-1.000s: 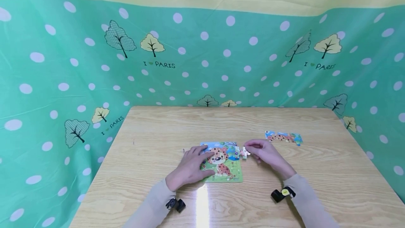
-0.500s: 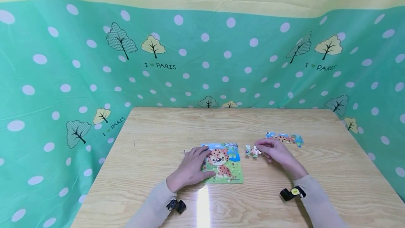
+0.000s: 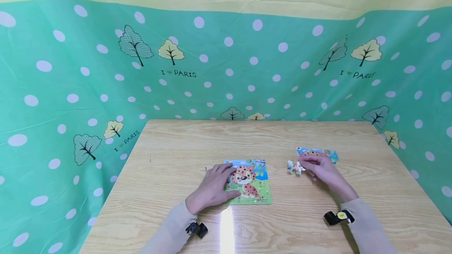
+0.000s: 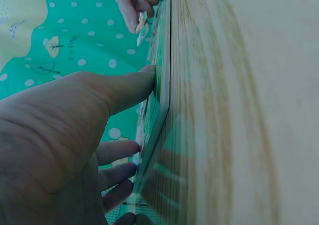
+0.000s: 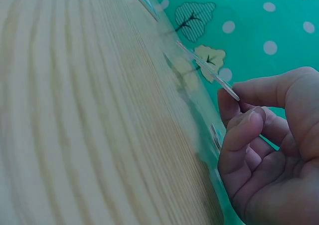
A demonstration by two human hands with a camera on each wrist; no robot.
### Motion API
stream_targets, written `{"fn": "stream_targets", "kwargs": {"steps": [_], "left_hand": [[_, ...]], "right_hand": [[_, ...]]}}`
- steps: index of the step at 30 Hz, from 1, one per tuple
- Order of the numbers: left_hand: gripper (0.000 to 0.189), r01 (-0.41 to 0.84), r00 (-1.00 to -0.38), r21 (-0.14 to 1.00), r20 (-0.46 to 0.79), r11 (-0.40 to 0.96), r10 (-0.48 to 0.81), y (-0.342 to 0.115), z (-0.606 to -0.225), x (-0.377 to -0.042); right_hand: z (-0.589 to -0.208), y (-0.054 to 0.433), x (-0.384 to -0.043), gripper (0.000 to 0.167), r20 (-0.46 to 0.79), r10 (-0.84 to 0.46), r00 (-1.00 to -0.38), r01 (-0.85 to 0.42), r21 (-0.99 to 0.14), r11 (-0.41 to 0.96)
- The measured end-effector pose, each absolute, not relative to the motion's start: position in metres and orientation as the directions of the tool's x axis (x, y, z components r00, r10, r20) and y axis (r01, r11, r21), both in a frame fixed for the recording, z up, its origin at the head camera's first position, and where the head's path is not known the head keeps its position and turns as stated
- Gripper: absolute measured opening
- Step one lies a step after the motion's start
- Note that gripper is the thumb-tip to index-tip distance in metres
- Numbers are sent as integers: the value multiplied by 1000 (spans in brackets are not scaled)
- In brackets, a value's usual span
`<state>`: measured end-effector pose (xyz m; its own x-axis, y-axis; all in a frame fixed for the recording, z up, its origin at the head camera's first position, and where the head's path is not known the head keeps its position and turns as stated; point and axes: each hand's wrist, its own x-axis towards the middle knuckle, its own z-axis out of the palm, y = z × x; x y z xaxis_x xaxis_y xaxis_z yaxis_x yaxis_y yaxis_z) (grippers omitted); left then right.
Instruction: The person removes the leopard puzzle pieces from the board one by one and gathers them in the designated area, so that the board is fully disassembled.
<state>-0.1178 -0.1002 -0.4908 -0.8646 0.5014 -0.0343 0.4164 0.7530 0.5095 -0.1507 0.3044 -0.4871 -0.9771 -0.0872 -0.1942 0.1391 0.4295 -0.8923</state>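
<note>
My left hand (image 3: 213,187) rests with spread fingers on the left side of a puzzle board (image 3: 259,196) printed with a spotted leopard cub on grass. In the left wrist view, its thumb (image 4: 130,88) lies along the board's edge. To the right of the board, my right hand (image 3: 326,173) pinches a small strip of joined jigsaw pieces (image 3: 294,167) by its right end. The right wrist view shows this strip (image 5: 207,69) edge-on, tilted and above the table, between thumb and fingers.
Behind my right hand lies a group of jigsaw pieces (image 3: 330,155), partly covered by the hand. The wooden table (image 3: 183,140) reaches back to a green dotted curtain (image 3: 240,85). A camera is strapped to each wrist.
My right hand has carried the strip of jigsaw pieces rightward, away from the board's upper right corner and toward the other pieces. My left hand has stayed on the board.
</note>
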Motion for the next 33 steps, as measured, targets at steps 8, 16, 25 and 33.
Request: {"fn": "stream_targets", "kwargs": {"steps": [8,16,25,33], "left_hand": [[84,428,-857,509,-33,747,514,-102,-492,-117],[85,427,-858,511,-33,746,513,-101,-491,-117],[84,426,-859,515,-28,744,512,-102,-491,-117],[84,427,-858,513,-30,745,513,-102,-491,-118]], "right_hand": [[-485,320,-148,47,-231,-46,-972,182,-862,474],[-485,332,-149,47,-227,19,-974,202,-825,528],[-488,331,-149,45,-138,41,-990,132,-763,633],[-486,330,-146,52,-127,4,-992,85,-638,765]]}}
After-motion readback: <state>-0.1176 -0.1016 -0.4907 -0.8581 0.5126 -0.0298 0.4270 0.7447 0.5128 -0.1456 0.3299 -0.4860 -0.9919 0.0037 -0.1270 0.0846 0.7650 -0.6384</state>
